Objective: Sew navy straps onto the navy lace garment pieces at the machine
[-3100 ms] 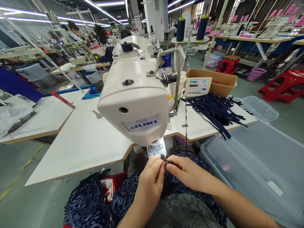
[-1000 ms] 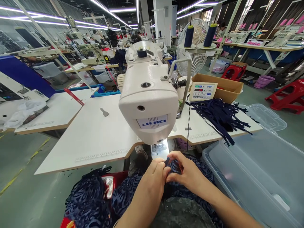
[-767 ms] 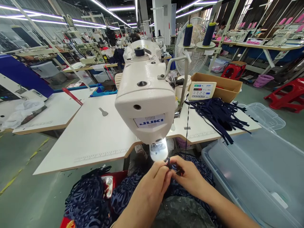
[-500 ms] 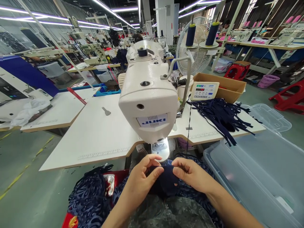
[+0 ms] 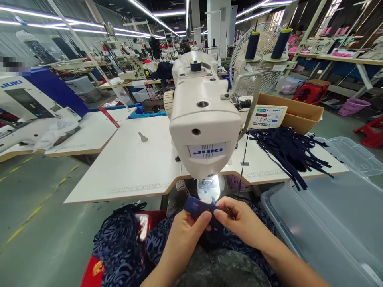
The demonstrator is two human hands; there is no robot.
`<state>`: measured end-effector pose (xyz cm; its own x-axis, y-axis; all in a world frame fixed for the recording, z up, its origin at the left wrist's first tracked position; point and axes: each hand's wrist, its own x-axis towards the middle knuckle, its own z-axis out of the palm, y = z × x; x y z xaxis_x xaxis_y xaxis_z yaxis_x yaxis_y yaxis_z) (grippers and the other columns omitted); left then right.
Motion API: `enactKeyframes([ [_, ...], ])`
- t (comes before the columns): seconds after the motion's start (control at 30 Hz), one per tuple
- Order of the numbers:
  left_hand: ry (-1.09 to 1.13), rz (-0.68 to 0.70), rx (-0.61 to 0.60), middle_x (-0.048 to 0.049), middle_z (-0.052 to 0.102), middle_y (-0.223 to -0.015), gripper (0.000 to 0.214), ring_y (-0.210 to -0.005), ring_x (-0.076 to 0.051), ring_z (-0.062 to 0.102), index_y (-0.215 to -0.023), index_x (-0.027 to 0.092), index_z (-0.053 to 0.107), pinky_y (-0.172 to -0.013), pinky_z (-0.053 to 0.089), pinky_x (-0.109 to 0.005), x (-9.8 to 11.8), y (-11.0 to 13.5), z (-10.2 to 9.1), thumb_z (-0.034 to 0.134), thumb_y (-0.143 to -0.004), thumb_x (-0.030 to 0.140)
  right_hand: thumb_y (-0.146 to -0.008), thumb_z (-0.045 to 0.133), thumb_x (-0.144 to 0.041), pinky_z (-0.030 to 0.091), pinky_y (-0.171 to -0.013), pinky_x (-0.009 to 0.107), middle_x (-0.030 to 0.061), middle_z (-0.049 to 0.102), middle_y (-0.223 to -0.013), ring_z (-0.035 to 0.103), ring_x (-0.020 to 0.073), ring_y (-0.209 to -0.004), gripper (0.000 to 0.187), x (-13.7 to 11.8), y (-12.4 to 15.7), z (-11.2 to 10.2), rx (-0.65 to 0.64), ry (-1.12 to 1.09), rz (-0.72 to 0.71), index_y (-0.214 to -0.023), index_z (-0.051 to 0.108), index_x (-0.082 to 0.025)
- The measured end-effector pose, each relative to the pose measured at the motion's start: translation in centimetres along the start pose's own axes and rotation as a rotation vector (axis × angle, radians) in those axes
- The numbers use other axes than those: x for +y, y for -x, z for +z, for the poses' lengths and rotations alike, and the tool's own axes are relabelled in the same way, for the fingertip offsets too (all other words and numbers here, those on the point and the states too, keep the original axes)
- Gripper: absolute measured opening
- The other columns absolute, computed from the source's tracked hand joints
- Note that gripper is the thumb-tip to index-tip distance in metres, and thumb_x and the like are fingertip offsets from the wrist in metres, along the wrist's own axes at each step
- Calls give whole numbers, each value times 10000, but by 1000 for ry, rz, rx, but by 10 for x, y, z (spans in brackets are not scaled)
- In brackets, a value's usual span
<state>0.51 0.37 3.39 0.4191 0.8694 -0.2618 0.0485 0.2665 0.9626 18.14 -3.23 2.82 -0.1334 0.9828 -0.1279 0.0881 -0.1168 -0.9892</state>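
Both hands pinch a navy fabric piece (image 5: 194, 205) in front of the sewing machine (image 5: 206, 123). My left hand (image 5: 187, 235) is closed on its left part, with the cloth folded over the fingers and the thumb on top. My right hand (image 5: 242, 219) grips the right part between thumb and fingers; something thin and dark shows by its curled fingers, too small to name. Just beyond the hands is the lit sewing bed (image 5: 208, 187). Dark blue patterned fabric (image 5: 161, 239) lies over the lap, partly hidden by the arms.
Navy fabric strips (image 5: 287, 147) lie on the white table (image 5: 131, 167) to the right, beside a control panel (image 5: 269, 115) and a cardboard box (image 5: 308, 113). A clear plastic bin (image 5: 323, 223) stands at the right. Patterned fabric (image 5: 119, 243) is heaped on a red stool (image 5: 91, 271) at the left.
My left hand has turned and folded its side of the navy fabric up over the fingers; before, the cloth hung down between both hands. The view has shifted slightly left.
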Motion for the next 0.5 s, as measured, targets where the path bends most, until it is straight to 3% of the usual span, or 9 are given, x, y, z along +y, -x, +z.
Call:
enactKeyframes([
  [0.07, 3, -41, 61, 1, 610, -646, 295, -561, -87, 511, -851, 128, 680, -549, 426, -188, 4, -4, 3, 707, -774, 411, -894, 539, -394, 265, -526, 219, -66, 385, -632, 329, 91, -575, 236, 0, -1, 0, -6, 59, 10, -779, 526, -188],
  [0.17, 200, -127, 66, 47, 517, -559, 277, -466, -46, 430, -759, 129, 644, -452, 356, -156, 8, -9, 8, 744, -736, 386, -874, 564, -378, 274, -536, 216, -63, 409, -653, 341, 94, -590, 207, 0, -4, -2, 35, 119, 20, -791, 538, -190],
  [0.3, 424, -247, 54, 43, 535, -580, 292, -426, -30, 442, -694, 126, 608, -402, 337, -145, 10, -12, 12, 785, -688, 357, -847, 603, -384, 300, -549, 215, -58, 469, -691, 381, 100, -607, 188, 3, -8, -4, 67, 138, 28, -833, 570, -199],
  [0.5, 439, -221, 88, 18, 591, -613, 266, -460, -50, 511, -703, 118, 636, -420, 411, -154, 7, -15, 10, 780, -704, 342, -863, 587, -460, 356, -589, 235, -29, 602, -819, 475, 124, -641, 251, 9, -8, -8, 161, 273, -27, -984, 605, -241],
])
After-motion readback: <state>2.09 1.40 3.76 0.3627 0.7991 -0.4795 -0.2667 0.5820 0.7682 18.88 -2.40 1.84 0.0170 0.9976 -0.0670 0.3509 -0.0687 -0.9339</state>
